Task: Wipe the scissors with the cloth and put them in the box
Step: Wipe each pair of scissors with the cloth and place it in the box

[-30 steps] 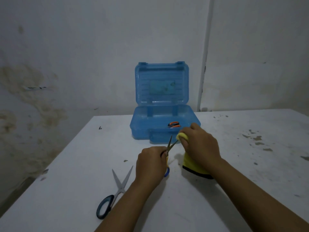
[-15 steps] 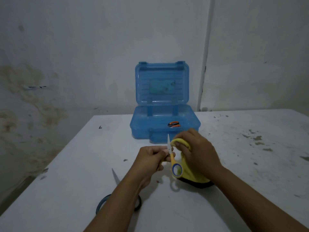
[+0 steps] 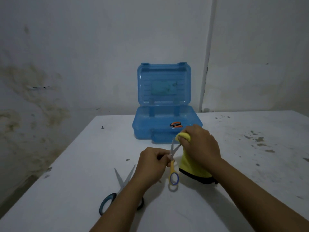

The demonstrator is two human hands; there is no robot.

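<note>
On the white, stained tabletop (image 3: pixel 242 164) the left hand (image 3: pixel 151 162) is clenched around the small yellow-handled scissors (image 3: pixel 173 162), blades parted and pointing far, one finger loop hanging free below. The right hand (image 3: pixel 199 146) grips the yellow cloth with a dark hem (image 3: pixel 194 169), pinching it on the right blade. The translucent blue plastic box (image 3: pixel 164 128) stands open just beyond the hands, lid upright, orange-handled scissors (image 3: pixel 175 125) inside. Bare room lies to the right and far left; the tabletop's left edge runs diagonally near the large teal-handled scissors (image 3: pixel 117 190), which lie partly under the left forearm. Since half a second ago the blades have opened and the cloth hand has moved farther up the blade.
</note>
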